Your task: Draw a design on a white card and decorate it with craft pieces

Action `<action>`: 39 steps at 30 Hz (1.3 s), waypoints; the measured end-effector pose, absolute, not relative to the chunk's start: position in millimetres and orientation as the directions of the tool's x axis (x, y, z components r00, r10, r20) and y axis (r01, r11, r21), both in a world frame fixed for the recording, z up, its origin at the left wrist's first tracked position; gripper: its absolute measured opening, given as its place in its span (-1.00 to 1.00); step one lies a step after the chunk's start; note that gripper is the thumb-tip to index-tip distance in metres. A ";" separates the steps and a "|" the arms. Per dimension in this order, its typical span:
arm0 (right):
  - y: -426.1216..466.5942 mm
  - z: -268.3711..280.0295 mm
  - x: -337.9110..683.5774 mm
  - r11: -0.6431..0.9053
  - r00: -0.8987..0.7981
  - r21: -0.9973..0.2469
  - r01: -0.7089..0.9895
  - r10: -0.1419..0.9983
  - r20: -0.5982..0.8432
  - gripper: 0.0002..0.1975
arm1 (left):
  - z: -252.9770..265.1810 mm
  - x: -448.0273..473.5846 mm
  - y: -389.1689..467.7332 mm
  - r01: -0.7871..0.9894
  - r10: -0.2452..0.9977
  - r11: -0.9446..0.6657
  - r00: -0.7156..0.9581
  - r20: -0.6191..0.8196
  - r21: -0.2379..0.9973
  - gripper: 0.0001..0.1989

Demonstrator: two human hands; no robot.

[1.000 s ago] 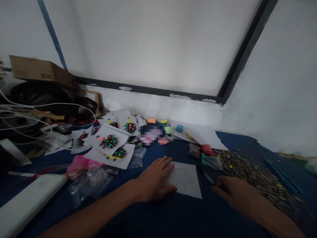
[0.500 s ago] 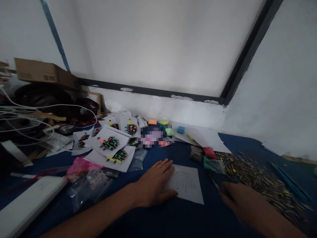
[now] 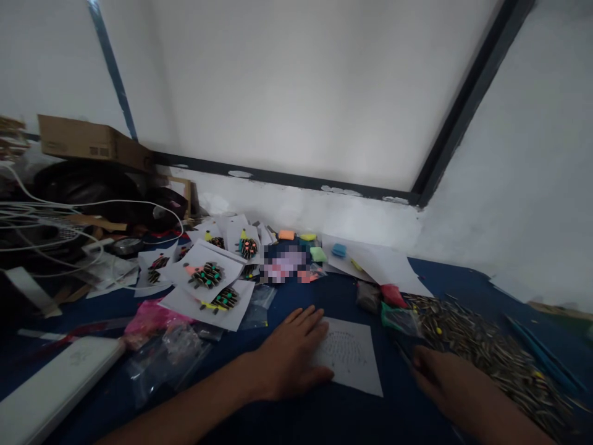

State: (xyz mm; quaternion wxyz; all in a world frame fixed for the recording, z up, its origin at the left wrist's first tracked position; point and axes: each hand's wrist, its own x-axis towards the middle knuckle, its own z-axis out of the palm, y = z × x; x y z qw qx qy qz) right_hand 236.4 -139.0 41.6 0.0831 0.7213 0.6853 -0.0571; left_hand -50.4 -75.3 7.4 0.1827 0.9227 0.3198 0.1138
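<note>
1. Head view, centre: the drawn-on paper sheet [image 3: 351, 353] lies on the blue tabletop [image 3: 343, 417], its dotted outline (rather faint) facing up.
2. Head view, nine o'clock from the sheet: the left hand [image 3: 296, 355] lies flat, fingers extended, pressing the sheet's edge, grasping nothing.
3. Head view, three o'clock: the right hand [image 3: 447, 378] is curled around a slim tool [image 3: 404, 352], its tip blurred.
4. Head view, two o'clock from that hand: a pile of striped slivers [image 3: 491, 352].

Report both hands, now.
Left hand: open, resting on the paper.
Right hand: closed, holding a thin tool.
</note>
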 end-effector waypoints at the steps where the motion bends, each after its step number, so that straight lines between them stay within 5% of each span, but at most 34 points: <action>1: -139.2 43.0 236.4 -0.053 0.062 0.047 0.997 0.974 -0.216 -0.83 | 7.1 -50.4 -75.2 0.548 0.630 -0.730 0.772 0.091 0.408 -0.27; 21: -131.5 44.9 246.5 -0.132 0.132 0.006 0.991 0.991 0.034 -0.75 | 12.2 -32.7 -82.5 0.575 0.689 -0.643 0.722 0.055 0.505 -0.37; 26: -131.4 49.2 247.9 -0.172 0.172 0.003 0.985 0.984 0.045 -0.76 | 16.5 -28.1 -80.3 0.581 0.722 -0.525 0.691 -0.036 0.621 -0.29; 30: -131.3 55.2 245.7 -0.190 0.190 0.005 0.982 0.982 -0.002 -0.75 | 13.7 -26.8 -69.8 0.503 0.768 -0.474 0.638 0.060 0.723 -0.46; 39: -129.0 50.4 247.9 -0.183 0.187 -0.046 0.982 0.976 0.113 -0.73 | 13.8 -16.5 -60.8 0.580 0.662 -0.722 0.738 0.131 0.378 -0.58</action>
